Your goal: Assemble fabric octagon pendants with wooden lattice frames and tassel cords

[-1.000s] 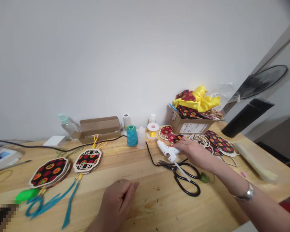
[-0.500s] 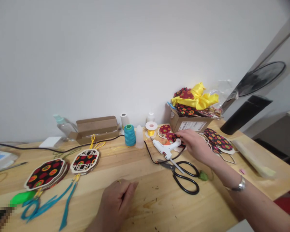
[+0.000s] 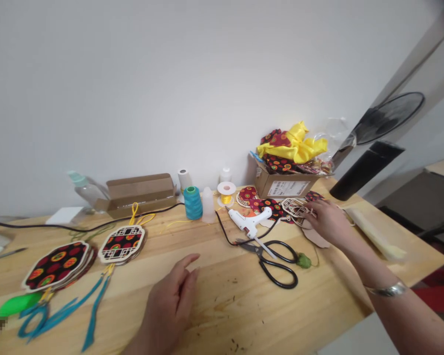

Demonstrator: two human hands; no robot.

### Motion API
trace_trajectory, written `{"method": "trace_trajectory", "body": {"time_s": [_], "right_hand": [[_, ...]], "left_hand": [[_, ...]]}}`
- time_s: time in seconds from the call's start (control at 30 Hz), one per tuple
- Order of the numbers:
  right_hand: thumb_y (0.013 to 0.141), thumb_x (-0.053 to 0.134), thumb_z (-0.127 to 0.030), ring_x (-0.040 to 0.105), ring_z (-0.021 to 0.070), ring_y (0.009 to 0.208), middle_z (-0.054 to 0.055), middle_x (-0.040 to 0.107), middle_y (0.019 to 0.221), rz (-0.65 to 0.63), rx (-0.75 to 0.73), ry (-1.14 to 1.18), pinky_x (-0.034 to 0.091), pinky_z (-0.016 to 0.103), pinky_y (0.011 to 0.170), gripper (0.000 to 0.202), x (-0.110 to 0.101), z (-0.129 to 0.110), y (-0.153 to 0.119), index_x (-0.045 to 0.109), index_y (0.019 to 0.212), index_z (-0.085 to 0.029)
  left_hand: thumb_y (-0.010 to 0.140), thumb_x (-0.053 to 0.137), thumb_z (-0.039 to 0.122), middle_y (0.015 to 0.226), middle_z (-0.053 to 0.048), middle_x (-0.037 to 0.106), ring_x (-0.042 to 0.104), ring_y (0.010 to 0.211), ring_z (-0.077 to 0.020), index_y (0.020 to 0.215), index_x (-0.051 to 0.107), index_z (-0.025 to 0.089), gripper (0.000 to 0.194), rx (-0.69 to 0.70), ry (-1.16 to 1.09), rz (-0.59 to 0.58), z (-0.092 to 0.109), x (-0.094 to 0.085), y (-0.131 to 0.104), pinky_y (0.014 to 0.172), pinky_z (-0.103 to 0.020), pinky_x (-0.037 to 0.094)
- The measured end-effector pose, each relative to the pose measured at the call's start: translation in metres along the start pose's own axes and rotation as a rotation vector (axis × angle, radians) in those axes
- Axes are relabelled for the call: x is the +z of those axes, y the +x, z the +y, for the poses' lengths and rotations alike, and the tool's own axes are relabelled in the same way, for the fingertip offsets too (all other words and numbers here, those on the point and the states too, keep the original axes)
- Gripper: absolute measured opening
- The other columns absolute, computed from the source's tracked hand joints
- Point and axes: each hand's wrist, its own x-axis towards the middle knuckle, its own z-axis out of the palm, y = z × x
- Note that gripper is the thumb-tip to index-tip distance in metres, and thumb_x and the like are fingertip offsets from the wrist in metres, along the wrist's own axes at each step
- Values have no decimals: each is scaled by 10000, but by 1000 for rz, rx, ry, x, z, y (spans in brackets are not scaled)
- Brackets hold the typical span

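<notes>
My right hand [image 3: 327, 222] reaches to the back right, its fingers closed at the edge of a pale wooden lattice piece [image 3: 293, 207]. Under and beside it lie dark patterned fabric pieces [image 3: 270, 208] and a plain beige cut-out [image 3: 315, 237]. In front of the table's middle, my left hand [image 3: 170, 301] rests low with thumb and fingers slightly apart, holding nothing. Between the hands are a white glue gun [image 3: 249, 222] and black-handled scissors [image 3: 277, 266]. On the left sit a lattice-fronted pendant [image 3: 123, 244] with blue tassels and a stack of patterned fabric pendants [image 3: 57, 266].
Along the wall stand a blue thread cone [image 3: 193, 203], a yellow cord spool [image 3: 226, 193], an open long carton [image 3: 140, 195] and a spray bottle [image 3: 87, 192]. A carton heaped with fabric [image 3: 286, 187] is at the back right, near a black cylinder [image 3: 368, 170]. A black cable crosses the table.
My right hand has moved right, from beside the glue gun to the wooden lattice pieces. The left hand's thumb and fingers have opened a little. The view has shifted slightly.
</notes>
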Motion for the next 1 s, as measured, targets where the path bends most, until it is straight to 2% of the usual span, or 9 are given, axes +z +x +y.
{"method": "trace_trajectory", "body": {"time_s": [0.13,0.33,0.5,0.57,0.6,0.63,0.73,0.83,1.0], "right_hand": [[842,534,-273,533,292,955,120,706,1010,-83,-115,-70,415,402,804,267,11,-9,-4,691,1022,-155],[864,438,-152,527,254,880,130,699,892,-54,-169,-108,404,376,814,274,19,-8,-3,697,952,-127],[897,352,-171,535,302,936,187,675,916,259,-17,-103,401,471,873,349,-5,-11,-6,672,1008,-88],[886,417,-245,573,274,867,132,685,864,501,86,89,445,459,828,294,-21,-28,-10,683,964,-146],[870,471,-287,592,244,813,106,686,858,513,153,252,477,418,774,267,-27,-40,-12,678,980,-160],[857,508,-317,607,212,745,82,693,848,455,240,465,498,372,700,256,-33,-55,-15,673,992,-175],[782,615,-396,619,168,634,51,706,783,-1,364,1037,494,287,549,272,-36,-105,-22,672,950,-189],[723,678,-402,640,159,678,51,713,810,-311,408,1325,512,279,599,291,-23,-149,-29,664,908,-177],[714,656,-374,575,114,599,17,676,719,-457,381,1383,465,243,542,261,0,-190,-36,666,868,-163]], "left_hand": [[885,442,353,474,82,541,515,389,-117,1098,580,209,292,25,9,9,1,-1,1,416,-198,419],[881,441,353,500,67,566,547,430,-124,1093,595,209,299,7,7,-8,2,-1,0,450,-206,441],[868,475,344,538,53,597,567,471,-120,1083,614,201,293,-24,-58,-9,2,-2,-3,466,-201,444],[866,493,353,582,41,624,591,519,-118,1079,624,203,292,-83,-150,-36,4,-3,-3,518,-201,470],[867,500,363,633,28,653,610,561,-119,1079,629,205,294,-124,-219,-55,4,-3,-3,557,-205,487],[869,504,377,710,8,686,629,611,-124,1081,632,205,302,-175,-305,-78,5,-3,-2,591,-214,500],[863,517,447,1011,-78,715,671,748,-162,1094,631,186,367,-371,-629,-155,9,-2,2,617,-255,520],[813,578,516,1114,-144,687,691,852,-231,1094,630,150,465,-594,-932,-222,12,-1,5,631,-294,532],[807,611,503,959,-139,729,674,743,-184,1116,646,128,487,-622,-1147,-303,14,-7,6,599,-259,504]]}}
